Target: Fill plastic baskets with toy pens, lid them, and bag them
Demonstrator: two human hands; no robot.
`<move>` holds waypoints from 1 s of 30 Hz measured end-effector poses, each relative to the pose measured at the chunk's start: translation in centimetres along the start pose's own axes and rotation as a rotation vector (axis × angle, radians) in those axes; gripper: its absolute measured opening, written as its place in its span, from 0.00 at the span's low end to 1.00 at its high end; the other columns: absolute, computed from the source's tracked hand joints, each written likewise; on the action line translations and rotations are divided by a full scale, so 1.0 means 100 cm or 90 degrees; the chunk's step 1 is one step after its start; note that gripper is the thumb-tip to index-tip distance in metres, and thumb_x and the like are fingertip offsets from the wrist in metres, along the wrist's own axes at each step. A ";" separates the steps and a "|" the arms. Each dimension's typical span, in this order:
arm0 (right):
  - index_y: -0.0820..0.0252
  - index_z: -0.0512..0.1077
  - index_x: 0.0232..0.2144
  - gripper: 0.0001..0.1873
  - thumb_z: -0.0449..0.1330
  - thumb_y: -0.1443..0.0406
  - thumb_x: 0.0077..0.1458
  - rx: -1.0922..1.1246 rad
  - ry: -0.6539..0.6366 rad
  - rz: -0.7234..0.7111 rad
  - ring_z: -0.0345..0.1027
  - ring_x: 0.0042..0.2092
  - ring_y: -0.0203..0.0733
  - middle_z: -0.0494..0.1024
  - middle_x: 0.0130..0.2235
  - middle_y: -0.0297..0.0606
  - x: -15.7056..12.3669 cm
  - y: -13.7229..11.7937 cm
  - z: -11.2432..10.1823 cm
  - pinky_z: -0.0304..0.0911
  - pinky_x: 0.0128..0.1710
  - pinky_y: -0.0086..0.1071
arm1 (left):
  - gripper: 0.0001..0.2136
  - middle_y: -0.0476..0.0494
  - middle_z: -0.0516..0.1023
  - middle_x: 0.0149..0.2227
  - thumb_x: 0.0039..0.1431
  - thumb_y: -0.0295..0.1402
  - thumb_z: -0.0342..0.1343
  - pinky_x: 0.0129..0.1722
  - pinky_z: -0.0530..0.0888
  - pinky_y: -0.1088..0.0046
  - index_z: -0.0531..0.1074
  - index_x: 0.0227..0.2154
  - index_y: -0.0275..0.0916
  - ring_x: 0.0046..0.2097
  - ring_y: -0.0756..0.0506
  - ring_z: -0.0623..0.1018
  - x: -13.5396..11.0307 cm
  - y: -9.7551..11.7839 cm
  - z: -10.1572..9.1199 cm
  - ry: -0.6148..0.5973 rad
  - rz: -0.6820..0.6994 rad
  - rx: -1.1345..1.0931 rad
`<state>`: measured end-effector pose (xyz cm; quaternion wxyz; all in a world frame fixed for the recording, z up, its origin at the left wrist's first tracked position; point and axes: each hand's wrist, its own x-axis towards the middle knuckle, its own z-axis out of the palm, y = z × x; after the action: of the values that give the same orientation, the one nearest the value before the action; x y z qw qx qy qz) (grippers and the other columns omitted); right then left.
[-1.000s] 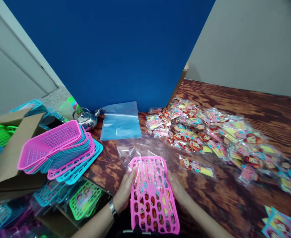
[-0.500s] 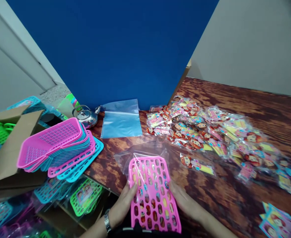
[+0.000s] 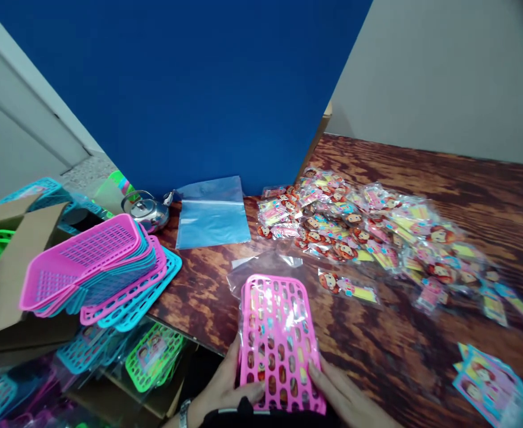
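Note:
A pink plastic basket [image 3: 282, 333] stands tilted near the front of the table inside a clear plastic bag [image 3: 265, 264], whose loose end spreads past the basket's far edge. Coloured contents show through its oval holes. My left hand [image 3: 232, 380] grips the near left side, its thumb over the front face. On the right side, my right hand [image 3: 333, 386] presses against the bagged basket with its fingers along the edge. Just right of the basket lies a small packet [image 3: 348, 286] with a red-haired doll figure on it.
A pile of similar packets [image 3: 359, 226] covers the back right. Clear bags [image 3: 212, 220] lie at the back, beside a metal kettle [image 3: 148, 213]. Stacked baskets [image 3: 96, 255] and a cardboard box [image 3: 16, 267] fill the left. Printed cards [image 3: 488, 380] lie front right.
Both hands have slid nearer along the basket, the left thumb now lying across its face. The bag sits closer round the basket. The whole view has shifted slightly.

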<state>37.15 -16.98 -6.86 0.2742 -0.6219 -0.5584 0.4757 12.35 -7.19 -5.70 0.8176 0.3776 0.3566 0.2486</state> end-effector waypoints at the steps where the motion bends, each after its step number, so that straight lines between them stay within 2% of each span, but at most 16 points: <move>1: 0.48 0.73 0.47 0.23 0.52 0.48 0.54 -0.003 -0.004 0.011 0.66 0.52 0.51 0.74 0.50 0.36 0.009 -0.006 -0.001 0.63 0.52 0.43 | 0.34 0.39 0.68 0.55 0.45 0.37 0.65 0.58 0.61 0.54 0.61 0.57 0.44 0.59 0.33 0.63 0.000 0.004 0.001 -0.022 -0.010 -0.004; 3: 0.51 0.69 0.51 0.25 0.48 0.50 0.58 -0.018 -0.017 0.034 0.67 0.52 0.50 0.72 0.52 0.39 0.030 -0.019 -0.008 0.63 0.52 0.45 | 0.30 0.39 0.68 0.55 0.50 0.34 0.61 0.56 0.63 0.54 0.60 0.57 0.43 0.58 0.35 0.65 0.003 0.014 0.002 -0.025 -0.014 -0.030; 5: 0.54 0.65 0.55 0.26 0.46 0.51 0.60 -0.029 -0.025 0.010 0.64 0.54 0.50 0.70 0.54 0.41 0.049 -0.030 -0.018 0.60 0.54 0.48 | 0.27 0.39 0.70 0.54 0.52 0.33 0.60 0.54 0.66 0.56 0.62 0.56 0.41 0.56 0.35 0.68 0.008 0.021 0.002 0.049 -0.008 -0.096; 7: 0.54 0.62 0.57 0.26 0.46 0.52 0.61 -0.026 0.013 -0.036 0.60 0.57 0.49 0.67 0.56 0.42 0.065 -0.037 -0.027 0.56 0.56 0.49 | 0.25 0.38 0.73 0.51 0.51 0.32 0.60 0.52 0.69 0.58 0.65 0.53 0.38 0.52 0.36 0.72 0.014 0.026 -0.001 0.125 -0.003 -0.167; 9: 0.53 0.58 0.59 0.26 0.46 0.54 0.61 -0.021 0.090 -0.072 0.58 0.58 0.48 0.65 0.58 0.43 0.078 -0.040 -0.032 0.54 0.57 0.50 | 0.22 0.38 0.76 0.47 0.50 0.33 0.60 0.49 0.71 0.59 0.68 0.50 0.37 0.49 0.37 0.75 0.020 0.028 -0.005 0.177 -0.006 -0.226; 11: 0.51 0.52 0.62 0.27 0.47 0.54 0.61 -0.012 0.156 -0.107 0.59 0.58 0.47 0.61 0.60 0.43 0.088 -0.043 -0.029 0.55 0.57 0.50 | 0.20 0.39 0.78 0.44 0.49 0.32 0.61 0.47 0.73 0.59 0.71 0.46 0.35 0.47 0.37 0.76 0.024 0.029 -0.010 0.214 -0.007 -0.262; 14: 0.50 0.47 0.63 0.28 0.45 0.54 0.62 0.009 0.154 -0.170 0.54 0.60 0.46 0.55 0.63 0.42 0.098 -0.051 -0.013 0.52 0.58 0.49 | 0.19 0.40 0.79 0.42 0.48 0.31 0.62 0.47 0.74 0.61 0.71 0.45 0.36 0.46 0.38 0.77 0.028 0.031 -0.011 0.239 0.014 -0.277; 16: 0.51 0.50 0.62 0.27 0.42 0.55 0.63 0.020 0.144 -0.184 0.49 0.62 0.44 0.56 0.63 0.40 0.096 -0.059 -0.001 0.49 0.61 0.47 | 0.21 0.41 0.78 0.44 0.48 0.30 0.61 0.47 0.73 0.62 0.70 0.47 0.37 0.46 0.40 0.77 0.030 0.032 -0.009 0.243 0.038 -0.287; 18: 0.52 0.54 0.61 0.25 0.43 0.56 0.63 0.012 0.151 -0.183 0.51 0.62 0.44 0.60 0.61 0.41 0.089 -0.066 0.006 0.49 0.61 0.45 | 0.22 0.41 0.77 0.46 0.49 0.30 0.60 0.48 0.73 0.62 0.68 0.50 0.37 0.46 0.40 0.77 0.031 0.033 -0.007 0.249 0.056 -0.308; 20: 0.54 0.60 0.57 0.22 0.46 0.58 0.62 -0.011 0.152 -0.186 0.58 0.58 0.45 0.66 0.57 0.42 0.080 -0.069 0.006 0.56 0.58 0.43 | 0.23 0.39 0.76 0.47 0.50 0.29 0.60 0.48 0.73 0.61 0.67 0.51 0.36 0.46 0.40 0.77 0.031 0.033 -0.007 0.272 0.060 -0.331; 23: 0.55 0.69 0.47 0.17 0.47 0.60 0.62 -0.027 0.208 -0.170 0.70 0.47 0.44 0.76 0.45 0.41 0.075 -0.068 -0.004 0.68 0.44 0.36 | 0.22 0.39 0.77 0.44 0.53 0.30 0.57 0.46 0.74 0.56 0.66 0.52 0.36 0.44 0.39 0.78 0.030 0.035 -0.010 0.293 0.026 -0.360; 26: 0.56 0.70 0.43 0.12 0.51 0.61 0.60 -0.108 0.307 -0.202 0.72 0.38 0.42 0.77 0.38 0.40 0.085 -0.070 -0.013 0.69 0.38 0.34 | 0.21 0.40 0.78 0.43 0.57 0.34 0.54 0.44 0.74 0.52 0.64 0.53 0.38 0.43 0.38 0.78 0.028 0.038 -0.011 0.255 0.006 -0.376; 30: 0.57 0.66 0.48 0.15 0.51 0.66 0.59 -0.232 0.324 -0.304 0.71 0.40 0.41 0.75 0.42 0.42 0.107 -0.079 -0.015 0.68 0.42 0.35 | 0.21 0.40 0.78 0.43 0.57 0.34 0.53 0.43 0.75 0.52 0.63 0.53 0.39 0.42 0.38 0.78 0.026 0.040 -0.009 0.247 0.014 -0.386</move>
<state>34.22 -4.64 -2.40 0.3920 -0.6109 -0.6768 0.1227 12.69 -2.63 -3.94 0.8069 0.0678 0.4112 0.4186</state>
